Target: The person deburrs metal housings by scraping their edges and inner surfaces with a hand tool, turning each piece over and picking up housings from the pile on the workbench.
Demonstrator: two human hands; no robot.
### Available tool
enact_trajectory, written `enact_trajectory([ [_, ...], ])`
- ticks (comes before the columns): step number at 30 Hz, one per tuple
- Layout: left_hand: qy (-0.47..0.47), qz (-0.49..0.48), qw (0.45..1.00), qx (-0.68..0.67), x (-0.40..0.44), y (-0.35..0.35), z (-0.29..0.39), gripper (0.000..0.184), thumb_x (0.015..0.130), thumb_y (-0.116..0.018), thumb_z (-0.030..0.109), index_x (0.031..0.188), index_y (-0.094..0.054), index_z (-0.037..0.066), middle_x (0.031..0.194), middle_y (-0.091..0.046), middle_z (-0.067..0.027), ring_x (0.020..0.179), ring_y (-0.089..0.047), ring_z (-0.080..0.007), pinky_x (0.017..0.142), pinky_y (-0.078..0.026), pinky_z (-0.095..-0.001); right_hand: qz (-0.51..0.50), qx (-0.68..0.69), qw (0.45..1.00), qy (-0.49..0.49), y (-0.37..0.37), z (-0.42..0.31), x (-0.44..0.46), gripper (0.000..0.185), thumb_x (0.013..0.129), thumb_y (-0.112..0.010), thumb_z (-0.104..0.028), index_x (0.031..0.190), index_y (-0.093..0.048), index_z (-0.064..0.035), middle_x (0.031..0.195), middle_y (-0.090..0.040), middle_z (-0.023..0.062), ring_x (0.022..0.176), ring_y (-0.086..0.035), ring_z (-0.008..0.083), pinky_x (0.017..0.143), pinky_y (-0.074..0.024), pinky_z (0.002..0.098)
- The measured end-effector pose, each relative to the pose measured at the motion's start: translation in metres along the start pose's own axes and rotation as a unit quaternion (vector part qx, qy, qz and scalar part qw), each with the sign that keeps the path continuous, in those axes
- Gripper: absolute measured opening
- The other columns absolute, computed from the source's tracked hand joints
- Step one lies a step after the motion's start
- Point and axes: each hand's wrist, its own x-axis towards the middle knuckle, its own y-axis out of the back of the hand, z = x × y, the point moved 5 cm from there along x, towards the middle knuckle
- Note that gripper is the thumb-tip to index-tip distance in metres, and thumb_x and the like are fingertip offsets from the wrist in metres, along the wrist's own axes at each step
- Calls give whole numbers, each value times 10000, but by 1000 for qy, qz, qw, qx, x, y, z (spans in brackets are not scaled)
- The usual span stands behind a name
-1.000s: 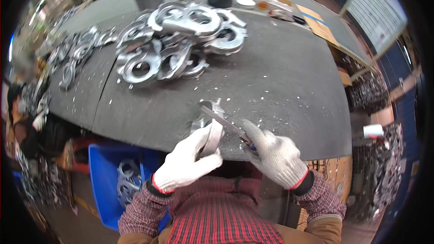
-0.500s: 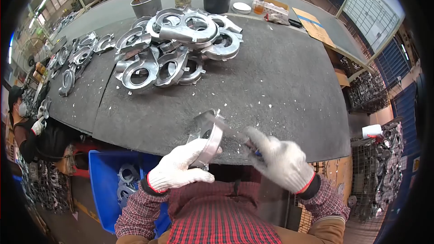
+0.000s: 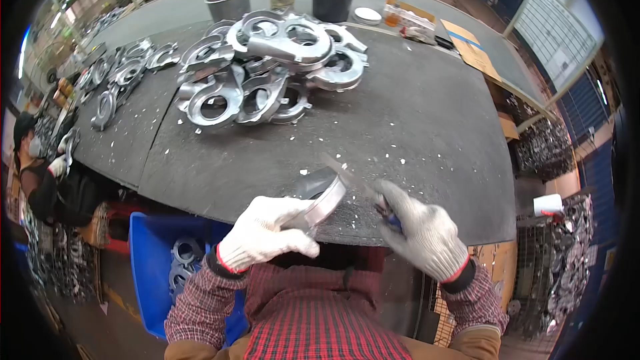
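I monitor one head view, in which two gloved hands work apart from each other at the near edge of a dark workbench. The left hand is clamped on a metal part, which is held tilted above the near edge of the workbench. The glove covers the lower end of the metal part, so I cannot read the full grip; I also cannot tell whether its far side touches the surface. The right hand is closed around a thin-bladed tool. The blade is motion-blurred, and its tip lies at the upper end of the metal part; contact cannot be confirmed. A blue section of the tool's handle shows at the fingers, and the rest is concealed by the glove. Beyond the hands, a heap of ring-shaped castings overlaps itself, so its lower pieces are only partly exposed. A second group of castings lies to its left. Behind the heap stand a grey bucket and a black bucket; I cannot see their full contents. Below the bench edge, a blue bin contains further castings, and the left sleeve hides part of it. At the far left, a co-worker is partly lost in the dark lens border, with a gloved hand at a metal piece.
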Motion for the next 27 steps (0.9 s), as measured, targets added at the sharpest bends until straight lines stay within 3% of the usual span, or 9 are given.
enact_trajectory([
  [9,28,-33,999,-28,17,-7,20,599,860,-894,-22,1420,-697,-97,1305,-782,-141,1177,-685,-145,1069,-556,-342,-65,-65,994,59,-9,-23,-24,709,929,-819,-267,1579,-543,-208,854,-714,122,689,-774,313,587,-643,437],
  [10,51,-46,996,-58,17,-9,21,580,885,-873,-16,1431,-693,-88,1263,-793,-138,1130,-701,-146,1033,-569,-334,-94,-78,992,33,-4,-26,-20,693,910,-864,-232,1534,-577,-139,918,-755,130,745,-800,301,647,-667,431],
  [13,55,-38,997,47,15,-4,25,581,900,-849,-23,1454,-680,-81,1215,-802,-126,1078,-702,-134,973,-585,-325,-55,-91,994,11,3,-23,-16,662,926,-851,-255,1523,-589,-139,914,-749,133,714,-792,310,584,-645,413],
  [14,60,-40,997,-35,14,-2,17,585,892,-843,-35,1452,-682,-81,1187,-808,-119,1043,-699,-129,932,-593,-321,-43,-94,993,54,-2,-23,-19,646,941,-839,-243,1527,-589,-137,869,-724,119,669,-772,301,532,-619,387],
  [19,56,-42,997,-30,15,-4,26,574,858,-833,-68,1414,-696,-95,1098,-790,-110,956,-722,-147,878,-615,-331,-3,-165,985,52,2,-27,-17,664,904,-861,-219,1515,-612,-144,796,-655,87,606,-719,262,543,-618,392],
  [23,31,-29,998,-50,10,-2,18,631,781,-898,-58,1387,-722,-56,1011,-769,-66,899,-734,-157,843,-623,-335,-110,17,991,70,-8,-13,-18,686,918,-865,-268,1526,-585,-121,928,-767,136,824,-806,330,727,-655,417],
  [24,34,-29,998,-51,12,2,9,631,781,-898,-58,1387,-722,-56,1011,-769,-66,899,-734,-157,843,-623,-335,-184,141,972,46,-14,-6,-16,706,923,-859,-277,1542,-560,-119,988,-785,158,873,-807,369,759,-651,440],
  [26,-208,-27,931,300,13,4,11,737,824,-971,233,1468,-685,18,1033,-789,-122,889,-754,-221,809,-580,-366,-283,260,923,2,-19,-3,-14,732,967,-787,-334,1614,-486,-169,1159,-789,224,1051,-772,462,878,-614,524],
  [27,-206,-22,932,298,11,3,9,737,824,-971,233,1468,-685,18,1033,-789,-122,889,-754,-221,809,-580,-366,-288,259,922,4,-21,-3,-15,732,967,-787,-334,1614,-486,-169,1159,-789,224,1051,-772,462,878,-614,524],
])
